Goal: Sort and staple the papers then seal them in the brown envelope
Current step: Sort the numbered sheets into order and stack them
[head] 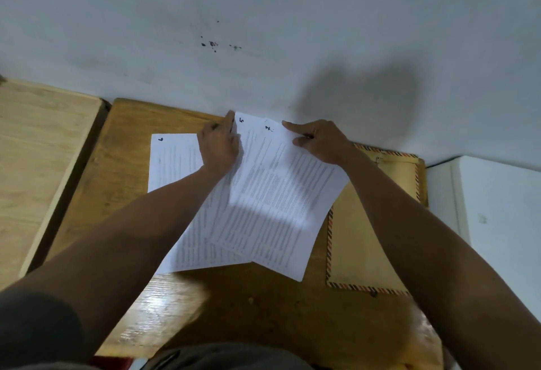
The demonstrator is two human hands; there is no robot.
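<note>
Centre of frame: the papers, several printed white sheets fanned loosely on the wooden desk, each with a handwritten number in its top corner. One further sheet lies flat at centre left, partly under my left forearm. I judge the sheets light, thin and limp; they slide readily over one another and over the varnished wood, and they crease if pinched hard. The best hold is at the top corners or along one edge, squaring the stack against the desk before any stapling.

Left hand: placed on the top left corner of the fan, fingers curled over the edge of the sheets near the wall; it appears to pinch that corner, though the thumb is hidden. Right hand: lies on the top right of the uppermost sheet, index finger stretched out toward the numbered corner, the other fingers bent under; I cannot tell whether they hold the paper or merely press it. Both forearms reach up from the lower frame edges and converge on the stack.

Right of the papers: the brown envelope with striped border, flat on the desk, partly beneath the fan and my right arm. No stapler is in view
</note>
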